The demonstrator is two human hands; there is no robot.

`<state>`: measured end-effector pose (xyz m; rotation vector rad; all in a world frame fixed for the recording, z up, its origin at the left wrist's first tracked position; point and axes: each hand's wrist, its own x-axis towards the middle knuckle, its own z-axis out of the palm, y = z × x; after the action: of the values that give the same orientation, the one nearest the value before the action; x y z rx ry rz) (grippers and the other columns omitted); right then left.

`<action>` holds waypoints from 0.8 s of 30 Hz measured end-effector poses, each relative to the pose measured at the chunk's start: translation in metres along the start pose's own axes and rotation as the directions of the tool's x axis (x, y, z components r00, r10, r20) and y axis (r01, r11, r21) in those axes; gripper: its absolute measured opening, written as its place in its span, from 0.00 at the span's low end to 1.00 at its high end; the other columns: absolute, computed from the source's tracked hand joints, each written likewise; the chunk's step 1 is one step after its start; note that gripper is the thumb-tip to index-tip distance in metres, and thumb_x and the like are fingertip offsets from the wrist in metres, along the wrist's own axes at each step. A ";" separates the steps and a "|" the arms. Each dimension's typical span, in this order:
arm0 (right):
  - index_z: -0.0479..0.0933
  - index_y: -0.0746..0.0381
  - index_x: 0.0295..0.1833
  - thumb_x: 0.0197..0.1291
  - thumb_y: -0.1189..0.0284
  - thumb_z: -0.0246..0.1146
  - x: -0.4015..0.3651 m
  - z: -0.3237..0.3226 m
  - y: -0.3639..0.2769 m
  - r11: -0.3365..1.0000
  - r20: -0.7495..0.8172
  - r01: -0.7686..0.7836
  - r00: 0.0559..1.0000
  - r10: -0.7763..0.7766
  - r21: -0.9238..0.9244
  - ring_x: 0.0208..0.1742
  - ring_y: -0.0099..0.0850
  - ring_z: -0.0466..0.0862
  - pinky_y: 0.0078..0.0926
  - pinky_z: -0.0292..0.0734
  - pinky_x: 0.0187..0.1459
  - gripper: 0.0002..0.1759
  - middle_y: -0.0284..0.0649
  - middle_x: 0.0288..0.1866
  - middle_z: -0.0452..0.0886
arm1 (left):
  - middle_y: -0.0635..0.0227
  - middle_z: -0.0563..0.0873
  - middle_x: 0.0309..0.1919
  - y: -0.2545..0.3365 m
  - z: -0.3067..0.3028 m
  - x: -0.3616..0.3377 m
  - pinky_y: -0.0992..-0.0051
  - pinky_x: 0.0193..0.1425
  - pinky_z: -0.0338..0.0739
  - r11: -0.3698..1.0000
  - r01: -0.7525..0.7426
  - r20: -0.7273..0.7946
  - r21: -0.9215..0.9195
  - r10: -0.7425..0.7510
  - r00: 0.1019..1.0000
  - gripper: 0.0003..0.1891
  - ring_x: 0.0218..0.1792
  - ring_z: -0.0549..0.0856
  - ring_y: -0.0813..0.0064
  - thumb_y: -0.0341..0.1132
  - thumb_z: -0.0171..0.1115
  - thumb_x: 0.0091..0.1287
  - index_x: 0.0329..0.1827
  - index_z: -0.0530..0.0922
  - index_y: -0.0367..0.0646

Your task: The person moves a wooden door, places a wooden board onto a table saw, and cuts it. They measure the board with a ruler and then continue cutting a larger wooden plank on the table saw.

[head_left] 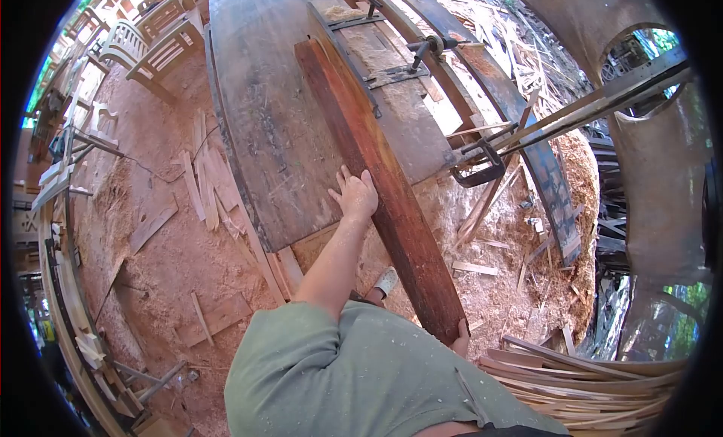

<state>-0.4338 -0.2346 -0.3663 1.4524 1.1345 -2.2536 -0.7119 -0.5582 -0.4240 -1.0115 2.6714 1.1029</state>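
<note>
A long reddish-brown wooden beam (pixel 384 162) lies across the worn saw-table top (pixel 263 120), its near end sticking out past the table edge toward my body. My left hand (pixel 355 194) rests against the beam's left side, fingers spread and nothing held in them. At the near end, my right hand (pixel 459 339) is wrapped round the beam's end; part of it is hidden behind the wood. Along the beam's far right side runs a narrow metal-edged guide (pixel 343 56), touching or very close to it.
A black C-clamp (pixel 482 166) and another clamp (pixel 425 51) sit right of the guide. A long bar (pixel 602 98) slants in from the right. Thin wood strips (pixel 587 392) are piled at lower right. Wooden chairs (pixel 154 49) stand far left. Sawdust and offcuts (pixel 211 181) cover the ground.
</note>
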 end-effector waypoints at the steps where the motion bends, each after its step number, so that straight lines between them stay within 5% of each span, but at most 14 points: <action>1: 0.65 0.59 0.74 0.72 0.47 0.54 0.009 -0.003 0.004 0.999 0.043 -0.010 0.999 0.009 0.035 0.69 0.51 0.74 0.56 0.69 0.70 0.35 0.49 0.71 0.73 | 0.53 0.52 0.82 0.005 -0.008 0.005 0.41 0.81 0.39 1.000 0.024 0.025 0.006 -0.024 0.999 0.35 0.82 0.50 0.54 0.50 0.34 0.80 0.70 0.66 0.20; 6: 0.66 0.60 0.73 0.72 0.47 0.54 0.035 0.012 0.008 0.992 0.053 -0.077 0.996 0.072 0.097 0.68 0.52 0.75 0.55 0.71 0.69 0.34 0.51 0.70 0.74 | 0.56 0.53 0.82 0.009 -0.019 0.035 0.42 0.81 0.39 0.998 0.055 0.050 0.024 -0.056 0.997 0.35 0.82 0.50 0.55 0.50 0.34 0.80 0.69 0.67 0.22; 8: 0.66 0.60 0.73 0.72 0.48 0.54 0.042 0.014 0.010 0.989 0.087 -0.099 0.992 0.090 0.106 0.68 0.52 0.75 0.55 0.71 0.69 0.34 0.52 0.70 0.73 | 0.57 0.53 0.82 0.011 -0.022 0.046 0.44 0.82 0.39 0.996 0.061 0.070 0.061 -0.065 0.995 0.36 0.82 0.50 0.57 0.52 0.33 0.80 0.77 0.57 0.26; 17: 0.66 0.61 0.73 0.72 0.48 0.54 0.053 0.036 0.011 0.988 0.154 -0.108 0.984 0.091 0.108 0.67 0.52 0.76 0.56 0.71 0.68 0.35 0.52 0.70 0.74 | 0.58 0.52 0.82 0.013 -0.029 0.074 0.44 0.82 0.39 0.995 0.065 0.072 0.074 -0.070 0.995 0.35 0.82 0.49 0.56 0.52 0.32 0.80 0.71 0.67 0.25; 24: 0.69 0.58 0.72 0.70 0.45 0.56 0.055 0.040 0.012 0.990 0.118 -0.115 0.988 0.104 0.085 0.65 0.51 0.78 0.55 0.73 0.65 0.35 0.48 0.68 0.77 | 0.54 0.52 0.82 0.014 -0.029 0.077 0.43 0.82 0.39 0.996 0.052 0.036 0.077 -0.055 0.998 0.36 0.82 0.50 0.55 0.52 0.32 0.81 0.73 0.64 0.24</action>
<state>-0.4809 -0.2593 -0.4104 1.3647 0.9061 -2.3060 -0.7756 -0.6125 -0.4179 -1.0321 2.6183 0.9920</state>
